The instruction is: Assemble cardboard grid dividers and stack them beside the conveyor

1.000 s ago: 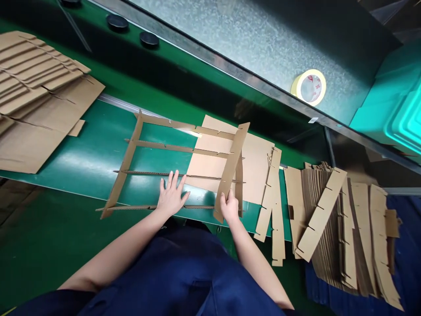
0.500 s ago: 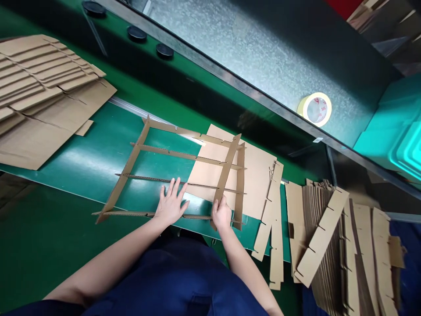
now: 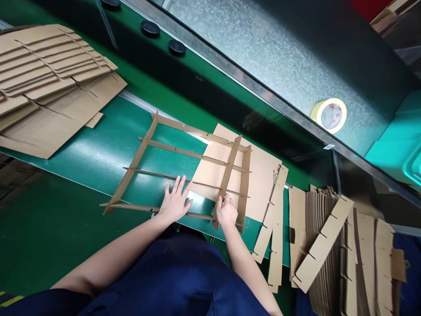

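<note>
A grid of slotted cardboard strips [image 3: 141, 151] stands on edge on the green table, with long strips crossed by shorter ones. My left hand [image 3: 176, 204], fingers spread, rests over the near long strip towards the middle of the grid. Curled around the near end of a cross strip [image 3: 230, 164] is my right hand [image 3: 226, 213], close to where it meets the near long strip. To the right of it stands the end strip [image 3: 244, 188]. Under the grid's right half lies a flat cardboard sheet [image 3: 263, 175].
Folded cardboard dividers [image 3: 59, 105] are piled at the left. Loose slotted strips [image 3: 276, 237] overhang the table's near edge, beside a packed stack of cardboard strips [image 3: 324, 245]. A tape roll [image 3: 329, 115] sits on the metal shelf [image 3: 263, 57], near a turquoise bin [image 3: 397, 140].
The view has shifted slightly, moving most things rightward. The cross strip's far end now appears farther from the end strip. My right hand's fingers look more curled; my left stays spread.
</note>
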Demonstrator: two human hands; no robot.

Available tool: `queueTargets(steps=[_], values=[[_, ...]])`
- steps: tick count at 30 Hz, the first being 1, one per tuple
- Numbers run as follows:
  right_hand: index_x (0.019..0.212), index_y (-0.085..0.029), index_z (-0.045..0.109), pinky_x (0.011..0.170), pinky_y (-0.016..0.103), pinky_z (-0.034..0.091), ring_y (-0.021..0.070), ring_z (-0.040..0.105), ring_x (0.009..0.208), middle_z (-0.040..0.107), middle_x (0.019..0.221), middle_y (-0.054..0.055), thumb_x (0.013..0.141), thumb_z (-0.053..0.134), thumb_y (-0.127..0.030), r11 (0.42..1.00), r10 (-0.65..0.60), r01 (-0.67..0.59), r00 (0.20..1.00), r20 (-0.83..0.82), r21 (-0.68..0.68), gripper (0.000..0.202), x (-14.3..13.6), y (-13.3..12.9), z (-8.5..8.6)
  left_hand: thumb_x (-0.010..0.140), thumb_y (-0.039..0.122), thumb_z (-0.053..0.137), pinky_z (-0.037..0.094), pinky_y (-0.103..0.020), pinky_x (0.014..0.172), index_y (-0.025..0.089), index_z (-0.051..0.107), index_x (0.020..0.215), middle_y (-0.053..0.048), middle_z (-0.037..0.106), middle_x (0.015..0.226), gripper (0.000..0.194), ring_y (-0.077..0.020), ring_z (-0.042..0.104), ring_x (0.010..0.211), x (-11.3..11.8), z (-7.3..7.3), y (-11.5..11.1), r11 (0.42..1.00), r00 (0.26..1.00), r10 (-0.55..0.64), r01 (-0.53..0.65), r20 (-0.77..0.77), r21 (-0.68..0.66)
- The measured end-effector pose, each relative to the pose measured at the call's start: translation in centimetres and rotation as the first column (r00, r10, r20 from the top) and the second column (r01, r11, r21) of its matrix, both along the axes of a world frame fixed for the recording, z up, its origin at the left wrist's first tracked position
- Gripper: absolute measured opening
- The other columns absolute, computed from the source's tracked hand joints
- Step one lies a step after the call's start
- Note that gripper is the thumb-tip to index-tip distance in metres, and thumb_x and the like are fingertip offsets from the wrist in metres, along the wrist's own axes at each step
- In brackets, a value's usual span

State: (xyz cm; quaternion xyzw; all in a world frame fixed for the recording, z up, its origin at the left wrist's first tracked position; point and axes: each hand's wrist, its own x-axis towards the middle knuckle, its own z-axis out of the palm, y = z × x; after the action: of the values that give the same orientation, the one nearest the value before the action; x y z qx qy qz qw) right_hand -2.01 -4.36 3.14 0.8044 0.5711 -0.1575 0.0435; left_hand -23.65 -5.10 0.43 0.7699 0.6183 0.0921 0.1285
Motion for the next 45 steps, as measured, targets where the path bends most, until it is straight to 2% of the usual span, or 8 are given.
queueTargets(steps=[4, 7, 11, 15, 22, 28, 39, 45], values=[[0.142, -0.014, 0.033, 0.100, 0.045, 0.038, 0.0286, 0.041, 0.127, 0.045, 0.137, 0.018, 0.094, 0.027, -0.044, 0.932, 0.081, -0.067, 0.996, -0.026, 0.357, 0.056, 1.2, 4.9, 0.3, 0.091, 0.044, 0.041, 0.016, -0.059, 0.111, 0.022, 0.028, 0.148, -0.014, 0.013, 0.157, 0.063, -0.0320, 0.007, 0.145, 0.0, 0.2, 0.0, 1.000, 1.000, -0.003, 0.003, 0.007, -0.002], [0.148, -0.014, 0.020, 0.105, 0.048, 0.033, 0.0281, 0.031, 0.135, 0.033, 0.148, 0.017, 0.092, 0.030, -0.043, 0.926, 0.127, -0.068, 0.982, -0.138, 0.371, 0.063, 1.5, 9.9, -0.5, 0.090, 0.046, 0.042, 0.018, -0.059, 0.110, 0.022, 0.027, 0.148, -0.014, 0.013, 0.157, 0.065, -0.0320, 0.007, 0.145, -0.1, 0.1, 0.0, 1.000, 1.000, -0.002, 0.002, 0.004, -0.009], [0.146, -0.011, 0.024, 0.106, 0.043, 0.034, 0.0261, 0.038, 0.132, 0.043, 0.141, 0.018, 0.090, 0.031, -0.035, 0.946, 0.056, 0.035, 0.961, -0.270, 0.322, 0.061, 1.6, 13.4, -2.2, 0.089, 0.049, 0.043, 0.019, -0.059, 0.110, 0.023, 0.026, 0.149, -0.013, 0.013, 0.157, 0.068, -0.0318, 0.008, 0.145, 0.0, -0.1, 0.2, 1.000, 1.000, -0.007, 0.007, 0.006, -0.019], [0.144, -0.014, 0.030, 0.105, 0.045, 0.035, 0.0270, 0.041, 0.129, 0.044, 0.139, 0.017, 0.090, 0.028, -0.034, 0.927, 0.049, 0.054, 0.963, -0.264, 0.371, 0.058, 1.9, 13.0, -3.2, 0.088, 0.051, 0.045, 0.017, -0.058, 0.111, 0.024, 0.025, 0.149, -0.012, 0.013, 0.157, 0.070, -0.0324, 0.009, 0.145, -0.1, -0.4, 0.3, 1.000, 1.000, -0.005, 0.005, 0.017, -0.008], [0.143, -0.017, 0.032, 0.106, 0.051, 0.030, 0.0268, 0.036, 0.134, 0.043, 0.142, 0.016, 0.089, 0.026, -0.028, 0.934, 0.161, -0.093, 0.972, -0.173, 0.346, 0.055, 1.3, 12.7, -3.0, 0.087, 0.050, 0.046, 0.015, -0.058, 0.112, 0.025, 0.024, 0.149, -0.011, 0.014, 0.158, 0.071, -0.0325, 0.009, 0.145, -0.1, -0.7, 0.3, 1.000, 0.999, 0.002, -0.003, 0.038, 0.007], [0.147, -0.015, 0.022, 0.106, 0.045, 0.032, 0.0249, 0.040, 0.131, 0.039, 0.145, 0.016, 0.089, 0.025, -0.023, 0.947, 0.093, -0.045, 0.986, -0.137, 0.318, 0.059, 0.8, 12.9, -2.8, 0.088, 0.047, 0.045, 0.015, -0.059, 0.112, 0.025, 0.023, 0.150, -0.011, 0.012, 0.158, 0.069, -0.0320, 0.008, 0.145, 0.0, -0.6, 0.3, 1.000, 0.999, 0.003, -0.003, 0.049, -0.003], [0.152, -0.017, 0.003, 0.107, 0.053, 0.029, 0.0214, 0.014, 0.143, 0.033, 0.150, 0.011, 0.080, 0.026, -0.007, 0.978, 0.145, -0.150, 0.988, 0.044, 0.145, 0.077, 0.5, 13.2, -2.5, 0.088, 0.044, 0.045, 0.013, -0.058, 0.113, 0.025, 0.022, 0.150, -0.010, 0.014, 0.158, 0.068, -0.0310, 0.008, 0.145, 0.1, -0.4, 0.2, 1.000, 0.998, 0.020, -0.020, 0.058, -0.013], [0.152, -0.013, 0.009, 0.107, 0.053, 0.027, 0.0225, 0.011, 0.143, 0.025, 0.153, 0.013, 0.092, 0.024, -0.026, 0.973, 0.196, -0.206, 0.976, 0.095, 0.107, 0.063, 0.4, 13.0, -2.2, 0.089, 0.043, 0.044, 0.015, -0.058, 0.112, 0.025, 0.021, 0.150, -0.011, 0.014, 0.158, 0.068, -0.0305, 0.007, 0.145, 0.1, -0.3, 0.1, 1.000, 0.998, 0.014, -0.014, 0.055, -0.005]])
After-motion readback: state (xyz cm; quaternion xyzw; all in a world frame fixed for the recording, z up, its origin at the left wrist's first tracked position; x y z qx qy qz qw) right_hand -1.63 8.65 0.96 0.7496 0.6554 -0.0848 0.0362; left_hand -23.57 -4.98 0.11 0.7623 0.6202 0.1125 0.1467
